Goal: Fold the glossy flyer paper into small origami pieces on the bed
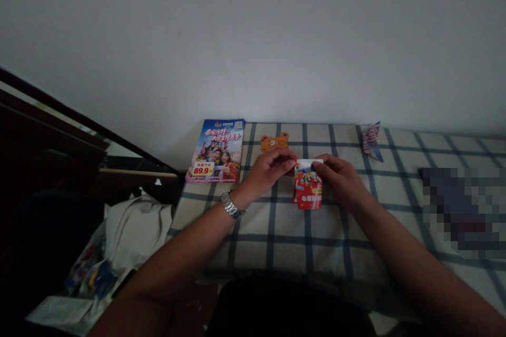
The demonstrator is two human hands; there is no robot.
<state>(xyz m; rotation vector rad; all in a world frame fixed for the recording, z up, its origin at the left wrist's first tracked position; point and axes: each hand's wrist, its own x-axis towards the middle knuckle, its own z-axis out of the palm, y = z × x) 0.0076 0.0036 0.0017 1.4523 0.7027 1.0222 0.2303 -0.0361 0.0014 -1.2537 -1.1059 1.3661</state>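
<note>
A red printed paper leaflet point(309, 189), folded over with a white strip at its top, is held between my two hands above the checked cloth point(284, 247). My left hand point(272, 168), with a metal watch on its wrist, pinches the leaflet's upper left corner. Thumb and fingers of my right hand point(340, 176) close on its upper right edge. Just beyond my left hand lies an orange bear-shaped piece point(275, 141). To the left sits a stack of blue and pink flyers point(217, 150).
A small folded colourful paper piece point(371, 141) stands near the wall at the right. Farther right is a dark, pixelated item point(454, 205). White bags point(134, 231) are heaped low at the left, beside dark wooden furniture point(39, 152). A plain wall point(253, 42) rises behind.
</note>
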